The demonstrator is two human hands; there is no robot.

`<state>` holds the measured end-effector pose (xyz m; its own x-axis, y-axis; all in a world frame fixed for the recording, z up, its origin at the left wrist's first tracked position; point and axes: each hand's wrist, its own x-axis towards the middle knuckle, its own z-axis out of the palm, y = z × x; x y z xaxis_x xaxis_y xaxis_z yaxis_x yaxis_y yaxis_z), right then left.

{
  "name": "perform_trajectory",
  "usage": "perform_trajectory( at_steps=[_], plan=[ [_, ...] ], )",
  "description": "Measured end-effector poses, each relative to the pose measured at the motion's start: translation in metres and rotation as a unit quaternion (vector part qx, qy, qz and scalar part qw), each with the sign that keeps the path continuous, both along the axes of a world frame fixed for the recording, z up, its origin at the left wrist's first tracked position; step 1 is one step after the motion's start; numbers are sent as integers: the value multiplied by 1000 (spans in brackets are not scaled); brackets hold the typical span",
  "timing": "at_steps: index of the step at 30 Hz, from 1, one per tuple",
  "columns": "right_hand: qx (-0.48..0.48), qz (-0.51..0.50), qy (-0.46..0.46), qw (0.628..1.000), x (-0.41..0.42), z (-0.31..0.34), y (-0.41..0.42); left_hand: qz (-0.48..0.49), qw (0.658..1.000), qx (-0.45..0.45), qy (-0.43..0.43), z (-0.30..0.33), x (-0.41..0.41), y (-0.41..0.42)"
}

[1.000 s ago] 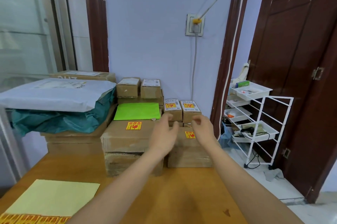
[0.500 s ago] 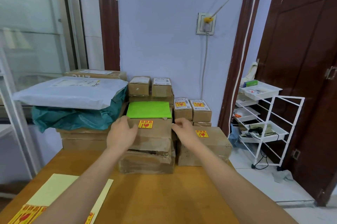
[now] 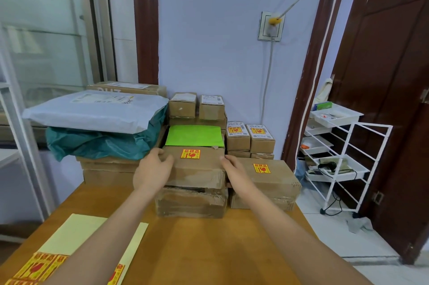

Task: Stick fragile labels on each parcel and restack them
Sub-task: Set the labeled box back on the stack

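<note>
A brown cardboard parcel with a yellow-red fragile label lies on top of another worn box at the table's middle. My left hand grips its left end and my right hand holds its right end. A second labelled parcel sits just to the right. Two small labelled boxes stand behind it. A green sheet lies behind the held parcel. A sheet of fragile labels lies at the near left corner.
A grey mail bag and teal bag top a box stack at the left. Two small unlabelled boxes stand at the back. A white wire trolley stands right of the wooden table, by a dark door.
My hands moved left from the right-hand parcel onto the two ends of the middle top parcel. The view shifted slightly.
</note>
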<state>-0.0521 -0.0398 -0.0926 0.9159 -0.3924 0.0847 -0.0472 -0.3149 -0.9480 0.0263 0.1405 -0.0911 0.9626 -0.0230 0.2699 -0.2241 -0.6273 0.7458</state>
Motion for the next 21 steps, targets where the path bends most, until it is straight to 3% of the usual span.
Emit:
perform_trajectory(
  at_steps=[21],
  plan=[
    [32,-22,-34,999,-22,-9,-7,2,998,-56,-3,-4,-31,3]
  ],
)
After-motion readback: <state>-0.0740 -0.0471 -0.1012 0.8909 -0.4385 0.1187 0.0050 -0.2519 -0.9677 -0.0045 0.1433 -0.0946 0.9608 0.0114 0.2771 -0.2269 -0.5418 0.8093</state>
